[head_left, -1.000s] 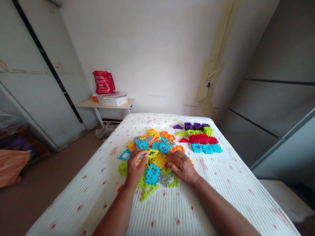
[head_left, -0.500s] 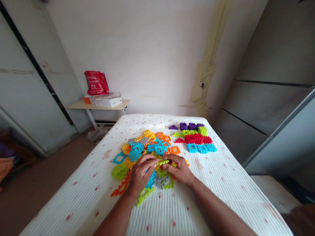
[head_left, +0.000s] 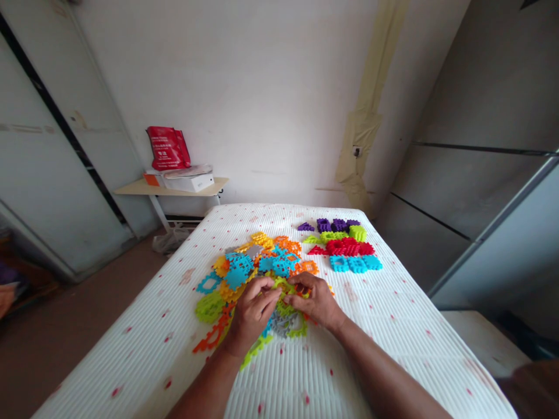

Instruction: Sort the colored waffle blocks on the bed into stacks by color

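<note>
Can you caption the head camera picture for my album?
Left hand and right hand close together at a heap of toothed pieces, same-colour rows to the right.

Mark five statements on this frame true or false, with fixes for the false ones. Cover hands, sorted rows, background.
1. The left hand and the right hand are both at the mixed pile. True.
2. The purple row is the sorted row nearest the person. False: it is the farthest; the blue row is nearest.
3. The red row lies between the green row and the blue row. True.
4. The right hand is on a purple piece. False: it is at green pieces in the mixed pile.
5. The red bag is up on the side table. True.
</note>
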Demonstrator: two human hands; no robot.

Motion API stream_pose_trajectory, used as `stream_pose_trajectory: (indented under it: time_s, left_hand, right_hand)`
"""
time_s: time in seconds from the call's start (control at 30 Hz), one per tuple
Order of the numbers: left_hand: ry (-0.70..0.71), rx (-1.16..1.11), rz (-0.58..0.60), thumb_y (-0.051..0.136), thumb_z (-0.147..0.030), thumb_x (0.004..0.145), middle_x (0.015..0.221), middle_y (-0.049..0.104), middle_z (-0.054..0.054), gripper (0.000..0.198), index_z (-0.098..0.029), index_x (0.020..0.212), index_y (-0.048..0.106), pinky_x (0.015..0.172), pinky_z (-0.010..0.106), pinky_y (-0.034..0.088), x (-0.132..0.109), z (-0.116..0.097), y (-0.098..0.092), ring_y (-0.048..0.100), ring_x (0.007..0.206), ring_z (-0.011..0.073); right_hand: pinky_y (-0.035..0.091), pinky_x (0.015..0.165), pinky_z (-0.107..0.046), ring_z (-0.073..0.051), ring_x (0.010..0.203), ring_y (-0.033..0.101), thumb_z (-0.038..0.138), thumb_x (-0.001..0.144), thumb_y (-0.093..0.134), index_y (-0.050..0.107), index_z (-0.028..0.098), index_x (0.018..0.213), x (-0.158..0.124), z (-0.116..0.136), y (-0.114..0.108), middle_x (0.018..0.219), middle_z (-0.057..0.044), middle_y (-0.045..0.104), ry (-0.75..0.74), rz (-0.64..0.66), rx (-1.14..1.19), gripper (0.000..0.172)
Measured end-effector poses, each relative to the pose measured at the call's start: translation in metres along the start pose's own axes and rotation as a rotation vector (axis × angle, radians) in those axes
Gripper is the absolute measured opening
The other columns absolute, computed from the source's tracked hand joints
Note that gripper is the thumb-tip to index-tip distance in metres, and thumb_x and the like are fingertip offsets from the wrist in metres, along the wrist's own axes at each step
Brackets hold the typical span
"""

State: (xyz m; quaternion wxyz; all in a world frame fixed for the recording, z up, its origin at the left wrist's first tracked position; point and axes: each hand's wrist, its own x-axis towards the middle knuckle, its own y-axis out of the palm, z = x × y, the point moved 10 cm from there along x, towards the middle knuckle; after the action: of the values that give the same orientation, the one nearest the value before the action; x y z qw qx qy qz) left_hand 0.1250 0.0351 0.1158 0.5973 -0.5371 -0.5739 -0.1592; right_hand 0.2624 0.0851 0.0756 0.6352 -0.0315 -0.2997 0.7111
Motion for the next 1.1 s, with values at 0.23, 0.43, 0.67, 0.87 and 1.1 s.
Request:
stream_pose_trajectory:
  time_s: [0.23, 0.43, 0.67, 0.87, 1.1]
  left_hand:
    - [-0.042, 0.042, 0.002, 0.058, -0.008, 0.078, 0.096, 0.059, 0.005, 0.024, -0.02, 0.098, 0.062, 0.079, 0.025, 0.052, -0.001, 0.005, 0.001, 0.06, 0.088, 0.013]
    - [-0.174, 0.059, -0.112, 0.056, -0.009, 0.08, 0.099, 0.059, 0.004, 0.021, -0.021, 0.096, 0.063, 0.081, 0.025, 0.052, -0.001, 0.021, -0.018, 0.061, 0.09, 0.0131]
    - [-0.24, 0.046, -0.155, 0.055, -0.01, 0.08, 0.095, 0.059, 0.004, 0.016, -0.021, 0.087, 0.064, 0.08, 0.026, 0.051, -0.003, 0.033, -0.028, 0.06, 0.089, 0.0134]
    - [-0.275, 0.056, -0.17, 0.055, -0.012, 0.08, 0.094, 0.059, 0.004, 0.014, -0.02, 0.086, 0.064, 0.079, 0.027, 0.051, -0.004, 0.041, -0.035, 0.059, 0.087, 0.0133]
    - [-0.298, 0.043, -0.178, 0.055, -0.012, 0.08, 0.094, 0.06, 0.003, 0.014, -0.021, 0.086, 0.065, 0.078, 0.026, 0.05, -0.005, 0.043, -0.037, 0.06, 0.087, 0.0133]
  right_hand:
    - [0.048, 0.071, -0.028, -0.017, 0.078, 0.061, 0.044, 0.073, 0.065, 0.066, 0.018, 0.101, 0.001, 0.007, -0.009, 0.093, -0.006, 0.068, -0.079, 0.014, -0.199, 0.038]
    - [0.044, 0.078, -0.033, -0.024, 0.089, 0.061, 0.047, 0.079, 0.057, 0.066, 0.018, 0.104, 0.044, -0.016, -0.109, 0.095, -0.011, 0.068, 0.108, -0.358, -0.804, 0.039]
    - [0.042, 0.077, -0.035, -0.026, 0.095, 0.06, 0.049, 0.082, 0.05, 0.065, 0.021, 0.101, 0.1, -0.077, -0.156, 0.094, -0.011, 0.068, 0.551, -0.226, -1.119, 0.037]
    - [0.039, 0.082, -0.04, -0.027, 0.1, 0.059, 0.044, 0.081, 0.053, 0.064, 0.019, 0.105, 0.12, -0.098, -0.143, 0.101, -0.014, 0.067, 0.616, -0.151, -1.15, 0.036]
    - [0.038, 0.083, -0.042, -0.028, 0.101, 0.058, 0.038, 0.079, 0.055, 0.065, 0.016, 0.105, 0.124, -0.105, -0.133, 0.104, -0.016, 0.065, 0.627, -0.121, -1.158, 0.035]
